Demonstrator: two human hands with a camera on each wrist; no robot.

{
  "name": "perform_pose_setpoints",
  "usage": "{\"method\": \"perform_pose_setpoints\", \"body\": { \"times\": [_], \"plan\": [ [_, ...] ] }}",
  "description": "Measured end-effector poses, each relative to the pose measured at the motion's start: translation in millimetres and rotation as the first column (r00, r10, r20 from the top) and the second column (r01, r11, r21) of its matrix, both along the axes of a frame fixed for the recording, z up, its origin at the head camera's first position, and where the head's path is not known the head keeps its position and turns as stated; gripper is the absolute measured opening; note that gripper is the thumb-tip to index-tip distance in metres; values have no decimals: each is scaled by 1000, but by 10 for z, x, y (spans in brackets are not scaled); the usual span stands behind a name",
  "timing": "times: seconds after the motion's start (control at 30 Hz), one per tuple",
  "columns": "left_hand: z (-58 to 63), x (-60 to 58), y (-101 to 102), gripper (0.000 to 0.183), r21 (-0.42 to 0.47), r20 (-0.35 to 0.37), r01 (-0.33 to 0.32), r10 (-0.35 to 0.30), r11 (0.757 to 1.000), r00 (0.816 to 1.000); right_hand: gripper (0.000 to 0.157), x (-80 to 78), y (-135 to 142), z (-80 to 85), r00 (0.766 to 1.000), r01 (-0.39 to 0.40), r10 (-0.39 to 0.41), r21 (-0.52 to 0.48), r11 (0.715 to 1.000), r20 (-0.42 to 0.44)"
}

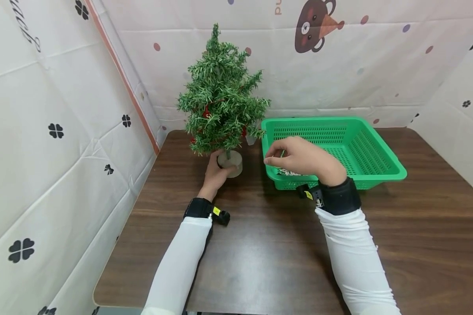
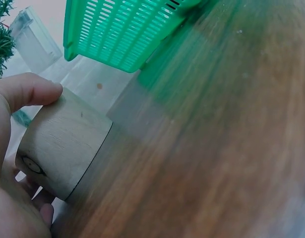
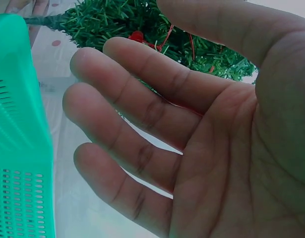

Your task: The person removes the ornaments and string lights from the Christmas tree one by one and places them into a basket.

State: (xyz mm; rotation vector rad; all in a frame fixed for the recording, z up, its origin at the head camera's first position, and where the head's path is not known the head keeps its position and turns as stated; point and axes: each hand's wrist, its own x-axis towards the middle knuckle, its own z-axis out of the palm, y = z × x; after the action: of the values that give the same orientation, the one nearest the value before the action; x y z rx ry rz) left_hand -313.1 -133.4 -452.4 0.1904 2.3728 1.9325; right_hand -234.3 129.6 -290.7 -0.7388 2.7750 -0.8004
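A small artificial Christmas tree (image 1: 222, 89) stands upright at the back left of the table, with red ornaments (image 1: 206, 112) among its green branches. My left hand (image 1: 214, 173) grips its round wooden base (image 2: 65, 141), thumb on one side and fingers curled round the other. Over the left end of a green plastic basket (image 1: 378, 178) hovers my right hand (image 1: 304, 156). Its fingers are loosely bent, and the right wrist view shows a bare palm (image 3: 212, 158) with nothing held. Small whitish items (image 1: 287, 172) lie in the basket below it, partly hidden by the hand.
A clear plastic container (image 2: 35, 42) stands behind, between tree and basket. The dark wooden table (image 1: 256, 262) reaches back to a patterned white sheet (image 1: 362, 78), which hangs along the back and both sides.
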Motion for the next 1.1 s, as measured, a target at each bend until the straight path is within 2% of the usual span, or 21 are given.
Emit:
{"method": "perform_pose_setpoints", "body": {
  "times": [0.17,0.2,0.4,0.63,0.7,0.8,0.97,1.1],
  "plan": [
    [23,-12,-16,79,2,3,9,-9,1000,1000,22,-5,-19,23,1000,0,0,-2,1000,-11],
    [-21,-40,-19,78,3,-8,2,-2,1000,1000,22,-7,-25,29,1000,-1,1,-2,1000,-14],
    [-24,-36,-13,78,-7,-52,-17,17,1000,999,21,-10,-50,47,1000,-4,4,-3,1000,-30],
    [-10,-30,-12,76,30,11,24,-24,999,1000,19,-6,-36,16,996,28,-30,-22,999,-85],
    [-9,-31,-10,76,33,10,22,-23,999,1000,17,-3,-32,11,992,40,-45,-43,998,-114],
    [-18,-33,-7,75,47,-6,16,-16,999,1000,18,-2,-25,8,988,53,-63,-71,996,-143],
    [-46,-31,-4,76,73,-57,13,-9,997,998,19,-9,-2,-11,985,85,-95,-77,993,-145],
    [-64,-39,0,83,68,-91,8,-2,998,996,19,-29,-27,-41,983,78,-91,-86,993,-157]
  ]
}}
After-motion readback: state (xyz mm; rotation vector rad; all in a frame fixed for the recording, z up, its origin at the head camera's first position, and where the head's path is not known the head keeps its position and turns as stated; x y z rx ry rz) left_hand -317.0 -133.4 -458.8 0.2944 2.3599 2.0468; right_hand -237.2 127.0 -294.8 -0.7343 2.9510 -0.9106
